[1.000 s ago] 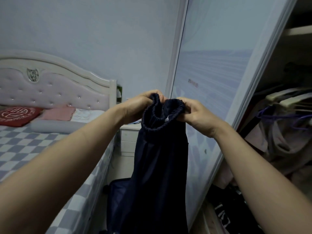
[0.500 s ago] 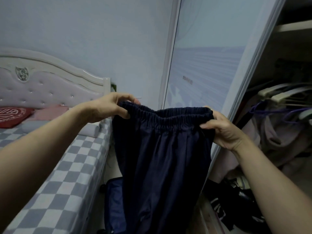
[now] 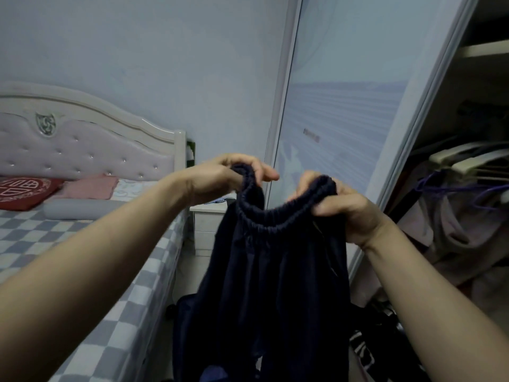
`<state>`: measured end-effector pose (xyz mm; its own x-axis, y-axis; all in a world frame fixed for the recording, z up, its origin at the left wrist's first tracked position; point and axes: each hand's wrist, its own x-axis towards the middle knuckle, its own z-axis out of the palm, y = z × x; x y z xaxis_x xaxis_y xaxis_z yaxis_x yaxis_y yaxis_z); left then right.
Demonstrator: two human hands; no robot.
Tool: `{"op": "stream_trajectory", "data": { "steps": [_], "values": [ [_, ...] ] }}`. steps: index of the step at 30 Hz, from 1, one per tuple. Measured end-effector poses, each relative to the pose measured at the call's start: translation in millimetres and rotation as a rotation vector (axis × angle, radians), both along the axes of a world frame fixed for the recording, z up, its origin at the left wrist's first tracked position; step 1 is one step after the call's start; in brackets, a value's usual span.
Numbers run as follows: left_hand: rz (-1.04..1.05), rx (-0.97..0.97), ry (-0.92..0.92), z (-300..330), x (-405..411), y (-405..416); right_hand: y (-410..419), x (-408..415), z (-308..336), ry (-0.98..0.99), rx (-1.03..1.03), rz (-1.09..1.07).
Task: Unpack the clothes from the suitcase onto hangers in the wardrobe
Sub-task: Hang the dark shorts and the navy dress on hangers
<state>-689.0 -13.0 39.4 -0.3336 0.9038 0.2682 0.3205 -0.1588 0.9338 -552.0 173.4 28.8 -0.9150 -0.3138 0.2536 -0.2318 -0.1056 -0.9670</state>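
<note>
Hanging dark navy trousers [image 3: 275, 285], gathered elastic waistband

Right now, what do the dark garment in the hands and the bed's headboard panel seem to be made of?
Dark garment: thin, matte navy woven fabric, likely; it drapes in soft folds and has a gathered elastic waistband. Headboard panel: padded pale upholstery, perhaps faux leather, given its slight sheen and button tufting; its frame looks glossy, white-painted.

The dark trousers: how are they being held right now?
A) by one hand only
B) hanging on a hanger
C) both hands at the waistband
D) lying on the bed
C: the left hand and right hand each grip the dark trousers at the elastic waistband.
</note>
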Motion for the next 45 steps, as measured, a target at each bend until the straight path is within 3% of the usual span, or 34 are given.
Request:
{"op": "stream_trajectory", "data": {
  "steps": [4,6,10,14,18,22,26,31,38,42,45],
  "values": [
    [-0.045,0.077,-0.149,2,16,29,-3,-25,4,0.171,0.016,-0.252],
    [0.085,0.08,-0.202,0,13,39,2,-30,2,0.141,-0.014,-0.213],
    [0.275,-0.094,-0.197,-22,2,50,11,-31,-3,0.046,0.031,-0.187],
    [0.641,0.001,-0.644,-63,2,48,9,-39,-15,0.088,-0.047,-0.362],
    [0.907,-0.21,-0.733,-160,23,23,9,-36,-16,0.124,-0.177,-0.597],
    [0.727,-0.518,-0.867,-226,56,8,11,-35,-17,0.132,-0.265,-0.716],
    [0.581,-0.545,-0.931,-241,67,23,11,-34,-17,0.131,-0.287,-0.789],
    [0.421,-0.326,-1.15,-232,69,49,12,-23,-9,0.158,-0.305,-0.804],
    [0.559,-0.009,-1.277,-217,27,56,19,9,11,0.261,-0.316,-0.884],
    [0.434,-0.297,-1.141,-217,12,63,25,26,18,0.282,-0.424,-0.951],
    [0.263,-0.371,-1.157,-228,16,71,28,36,20,0.299,-0.408,-1.021]
  ]
}}
